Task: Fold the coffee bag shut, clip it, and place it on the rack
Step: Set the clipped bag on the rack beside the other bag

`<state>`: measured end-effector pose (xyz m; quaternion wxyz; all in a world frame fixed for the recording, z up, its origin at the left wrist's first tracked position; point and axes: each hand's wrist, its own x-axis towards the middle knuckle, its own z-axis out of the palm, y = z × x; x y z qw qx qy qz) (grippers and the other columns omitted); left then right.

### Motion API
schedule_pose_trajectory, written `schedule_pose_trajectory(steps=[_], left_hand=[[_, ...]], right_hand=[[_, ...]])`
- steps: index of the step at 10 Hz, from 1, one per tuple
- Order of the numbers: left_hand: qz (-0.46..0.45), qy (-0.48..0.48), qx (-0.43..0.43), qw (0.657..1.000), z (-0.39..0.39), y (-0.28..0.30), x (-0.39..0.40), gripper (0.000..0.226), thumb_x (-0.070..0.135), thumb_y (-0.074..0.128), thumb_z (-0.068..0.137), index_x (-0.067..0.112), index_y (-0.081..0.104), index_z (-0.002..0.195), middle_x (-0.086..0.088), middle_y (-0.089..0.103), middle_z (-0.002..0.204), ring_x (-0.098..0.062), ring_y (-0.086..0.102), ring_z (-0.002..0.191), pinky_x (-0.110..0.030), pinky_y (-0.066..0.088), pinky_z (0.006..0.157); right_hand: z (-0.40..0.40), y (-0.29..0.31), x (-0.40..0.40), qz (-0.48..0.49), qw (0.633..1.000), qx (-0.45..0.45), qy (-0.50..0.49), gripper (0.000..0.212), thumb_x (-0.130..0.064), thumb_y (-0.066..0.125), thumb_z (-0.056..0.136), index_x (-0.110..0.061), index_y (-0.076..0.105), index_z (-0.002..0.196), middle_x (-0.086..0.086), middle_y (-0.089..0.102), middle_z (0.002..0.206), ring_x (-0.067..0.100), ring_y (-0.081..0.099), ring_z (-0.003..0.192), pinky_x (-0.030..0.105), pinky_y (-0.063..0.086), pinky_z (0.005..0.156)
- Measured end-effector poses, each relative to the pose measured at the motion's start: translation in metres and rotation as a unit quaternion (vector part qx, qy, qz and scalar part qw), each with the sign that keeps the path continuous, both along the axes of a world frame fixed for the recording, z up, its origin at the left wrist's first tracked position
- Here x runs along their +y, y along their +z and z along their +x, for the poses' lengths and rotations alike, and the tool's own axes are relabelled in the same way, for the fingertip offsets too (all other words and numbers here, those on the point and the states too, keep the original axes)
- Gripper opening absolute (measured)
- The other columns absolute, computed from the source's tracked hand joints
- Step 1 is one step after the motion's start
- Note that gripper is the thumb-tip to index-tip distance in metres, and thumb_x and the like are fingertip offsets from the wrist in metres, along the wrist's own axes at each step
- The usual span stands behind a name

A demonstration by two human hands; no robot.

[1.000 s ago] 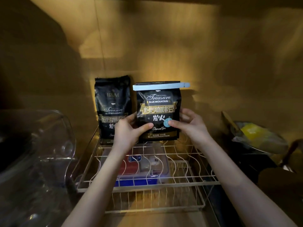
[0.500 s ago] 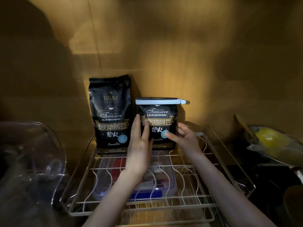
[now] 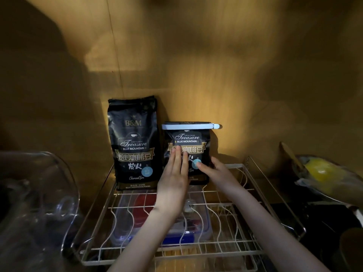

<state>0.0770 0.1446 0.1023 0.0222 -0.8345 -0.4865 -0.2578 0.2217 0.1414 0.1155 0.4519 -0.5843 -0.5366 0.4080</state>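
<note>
At the back of the wire rack (image 3: pixel 253 177), seen from our head camera, the clipped coffee bag (image 3: pixel 186 138) stands upright against the wall, just beside a taller unopened bag (image 3: pixel 133 142) on its left; a pale blue clip (image 3: pixel 188 126) runs across its folded top, so folding and clipping look done, and we judge the step in hand to be settling the bag and letting go. Our left hand (image 3: pixel 174 179) lies flat and open on the bag's front, fingers together and pointing up; our right hand (image 3: pixel 214 171) touches the lower right front with loosely spread fingers, gripping nothing that we can see, though whether its thumb hooks the bag's edge we cannot tell. To finish well, we should press the bag gently back so its base sits flat across the wires rather than between them; we should ease one hand off first and watch for a lean, since a folded bag may be top-heavy; then draw both hands straight back, clear of the clip's projecting end. Under the rack sits a plastic box (image 3: pixel 163 224); a clear bowl (image 3: pixel 35 203) stands to the left.
</note>
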Motion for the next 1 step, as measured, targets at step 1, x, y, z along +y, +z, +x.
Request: schedule_pose_trajectory(steps=[1], left_hand=[[-0.011,-0.004,-0.036,0.999,0.0,0.0152,-0.0104,0.072,0.02,0.051,0.088,0.012,0.004,0.141,-0.011,-0.007,0.153,-0.025,-0.001,0.141,-0.035,0.031,0.111]], right_hand=[[0.001,0.0352,-0.0192,0.009,0.997,-0.052,-0.063,0.063,-0.027,0.061,0.085,-0.016,0.03,0.138,0.008,0.036,0.146,0.023,0.04,0.128,0.031,0.041,0.093]])
